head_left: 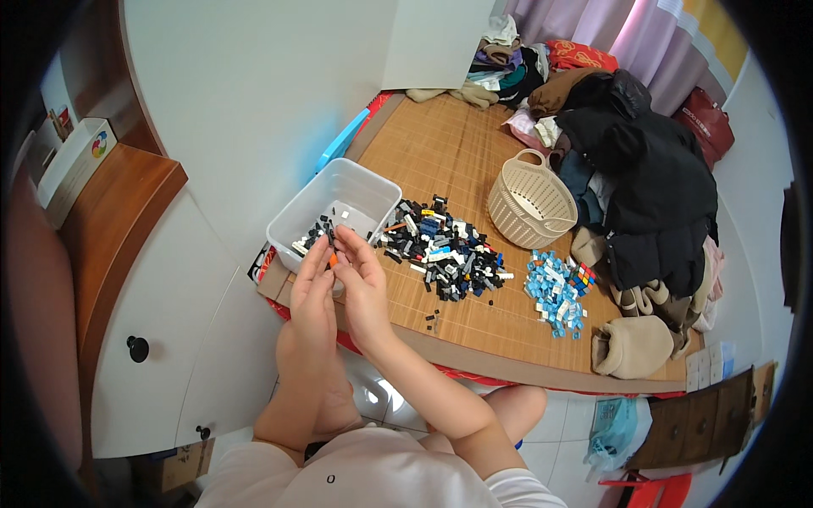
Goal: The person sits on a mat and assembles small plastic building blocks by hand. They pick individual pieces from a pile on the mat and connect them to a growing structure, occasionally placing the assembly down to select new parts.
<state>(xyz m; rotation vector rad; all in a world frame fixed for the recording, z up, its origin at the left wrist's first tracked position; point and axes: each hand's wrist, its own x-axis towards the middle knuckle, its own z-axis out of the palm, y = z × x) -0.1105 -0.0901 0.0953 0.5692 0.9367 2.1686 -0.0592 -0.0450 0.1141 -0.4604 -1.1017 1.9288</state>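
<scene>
My left hand (313,292) and my right hand (363,286) are close together in front of the clear plastic bin (383,196). Their fingers curl around a small orange building brick (333,260) and some dark pieces just above it. Fingers cover much of these pieces, so their exact shape cannot be made out. Behind the fingertips, several loose black, grey and white bricks (300,246) lie in the bin. To the right of my hands spreads a large pile of mixed bricks (457,262), mostly black, white and grey.
On the bamboo mat (449,135) stand a beige woven-look basket (532,203), a heap of light-blue and white bricks (555,292) and a colourful puzzle cube (583,278). Clothes, including a black jacket (652,195), fill the right side. A white cabinet (169,339) borders the left.
</scene>
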